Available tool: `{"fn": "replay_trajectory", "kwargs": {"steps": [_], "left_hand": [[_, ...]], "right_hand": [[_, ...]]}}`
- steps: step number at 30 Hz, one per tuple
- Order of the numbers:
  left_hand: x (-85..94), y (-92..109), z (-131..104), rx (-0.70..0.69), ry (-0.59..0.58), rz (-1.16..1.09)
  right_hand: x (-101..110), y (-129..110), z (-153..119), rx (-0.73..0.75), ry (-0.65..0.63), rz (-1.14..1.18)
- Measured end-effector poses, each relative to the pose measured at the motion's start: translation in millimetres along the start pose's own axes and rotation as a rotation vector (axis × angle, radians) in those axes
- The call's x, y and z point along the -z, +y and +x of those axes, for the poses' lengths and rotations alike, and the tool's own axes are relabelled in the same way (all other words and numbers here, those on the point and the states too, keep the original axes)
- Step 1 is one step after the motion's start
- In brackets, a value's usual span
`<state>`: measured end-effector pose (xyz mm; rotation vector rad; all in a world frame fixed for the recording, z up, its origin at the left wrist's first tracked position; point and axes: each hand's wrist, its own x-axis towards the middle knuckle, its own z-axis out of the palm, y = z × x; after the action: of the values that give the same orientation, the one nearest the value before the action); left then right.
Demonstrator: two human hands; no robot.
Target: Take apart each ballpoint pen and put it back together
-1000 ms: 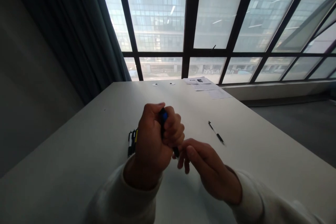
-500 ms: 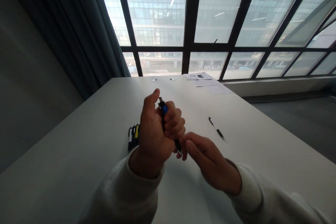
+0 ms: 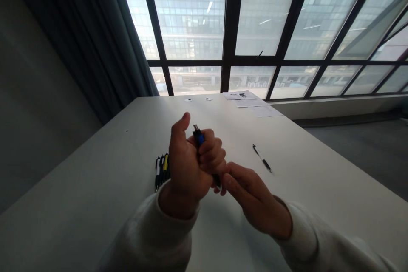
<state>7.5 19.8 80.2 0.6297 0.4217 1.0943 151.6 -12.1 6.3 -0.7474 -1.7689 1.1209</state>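
My left hand (image 3: 191,165) is wrapped round a blue click pen (image 3: 199,137), which it holds at a slant above the white table (image 3: 105,170). The thumb stands up, apart from the silver push button at the pen's top. The pen's middle is hidden by my left fingers. At its dark lower end, the fingers of my right hand (image 3: 255,199) are bent in close round the tip, touching the left hand's underside; their exact hold is partly hidden. Behind my left wrist lies a row of several pens (image 3: 162,169), black, white and yellow, partly covered.
A single white and black pen (image 3: 262,158) lies to the right on the table. Printed papers (image 3: 250,104) lie at the far edge, near two small white discs (image 3: 188,100). Beyond are a window and, at left, a dark curtain (image 3: 95,42).
My left thumb has moved a little left, away from the pen's push button. My right fingers have drawn slightly closer to the pen's lower end. The view has tilted up a little.
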Motion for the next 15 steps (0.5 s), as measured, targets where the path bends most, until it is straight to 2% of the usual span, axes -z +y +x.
{"fn": "replay_trajectory", "kwargs": {"steps": [3, 7, 12, 15], "left_hand": [[0.0, -3, 3, -0.001, -0.006, 0.001], [2.1, -10, 11, -0.047, -0.007, 0.006], [10.1, -21, 27, -0.13, 0.113, -0.051], [18.2, -31, 36, -0.149, 0.139, -0.085]], "right_hand": [[-2, 3, 1, -0.013, 0.058, -0.047], [-2, 12, 2, -0.004, 0.207, -0.127], [1, 26, -1, 0.041, 0.355, -0.192], [3, 36, -6, 0.058, 0.424, -0.241]]}}
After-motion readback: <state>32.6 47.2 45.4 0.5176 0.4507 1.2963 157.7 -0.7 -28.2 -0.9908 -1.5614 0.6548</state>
